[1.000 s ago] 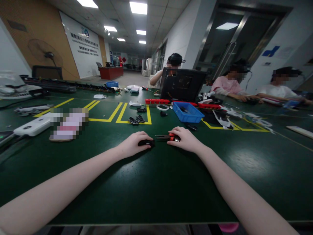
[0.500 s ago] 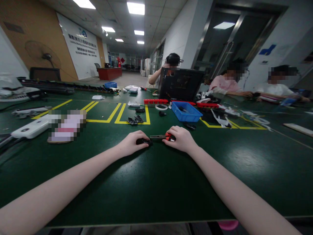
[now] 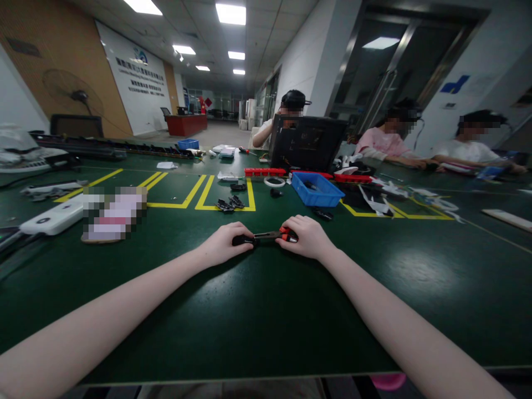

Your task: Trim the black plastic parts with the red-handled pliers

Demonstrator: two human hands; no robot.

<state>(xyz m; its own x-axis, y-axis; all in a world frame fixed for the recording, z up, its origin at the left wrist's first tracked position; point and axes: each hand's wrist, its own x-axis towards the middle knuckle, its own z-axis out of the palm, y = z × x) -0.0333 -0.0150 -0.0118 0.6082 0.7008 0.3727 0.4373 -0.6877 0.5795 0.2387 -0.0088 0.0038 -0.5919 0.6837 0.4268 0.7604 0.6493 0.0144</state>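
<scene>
My left hand (image 3: pixel 228 243) is closed around a small black plastic part (image 3: pixel 243 240), whose exact kind I cannot make out. In my right hand (image 3: pixel 307 237) is a pair of needle-nose pliers (image 3: pixel 269 235) with red and black handles. The jaws point left and meet the right end of the black part; whether they grip it I cannot tell. Both hands are low over the green table (image 3: pixel 266 310). Beyond them lie several black plastic pieces (image 3: pixel 230 204) inside a yellow-taped rectangle.
A blue bin (image 3: pixel 316 190) with dark parts stands beyond my right hand, a black piece (image 3: pixel 322 214) before it. Behind it are red strips (image 3: pixel 264 172) and a large black case (image 3: pixel 306 143). A white power strip (image 3: pixel 62 215) lies left. Several people sit across the table.
The pliers' jaws look more closed and reach the black part in my left hand. Both hands stay nearly in place. A person behind the black case has lowered an arm slightly.
</scene>
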